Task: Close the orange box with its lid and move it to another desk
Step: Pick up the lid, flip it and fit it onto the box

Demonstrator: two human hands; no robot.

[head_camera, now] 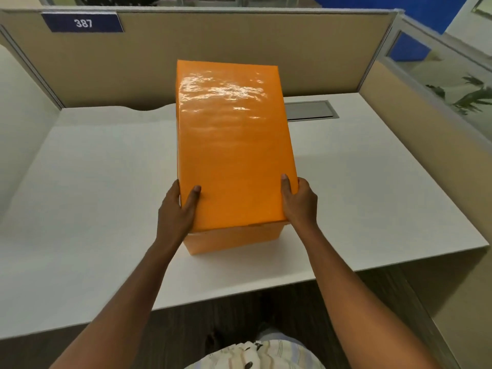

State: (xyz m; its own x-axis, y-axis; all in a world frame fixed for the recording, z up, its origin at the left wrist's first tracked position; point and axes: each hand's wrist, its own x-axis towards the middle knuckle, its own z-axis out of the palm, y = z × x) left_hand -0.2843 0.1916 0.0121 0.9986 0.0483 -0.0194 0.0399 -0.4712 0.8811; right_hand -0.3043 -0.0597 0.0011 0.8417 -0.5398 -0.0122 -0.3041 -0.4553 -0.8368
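A glossy orange lid (234, 145) covers the orange box (234, 239), whose near wall shows below the lid's front edge. The box stands on the white desk (93, 195), near its front edge. My left hand (177, 209) grips the lid's near left corner, thumb on top and fingers down the side. At the near right corner my right hand (299, 202) grips the same way. Whether the lid sits fully down or hovers slightly over the box, I cannot tell.
Beige partition walls (213, 43) enclose the desk at the back and both sides, with a blue sign reading 387 (83, 22) at the upper left. A grey cable hatch (310, 110) lies in the desktop behind the box. A green plant (471, 94) shows beyond the right partition.
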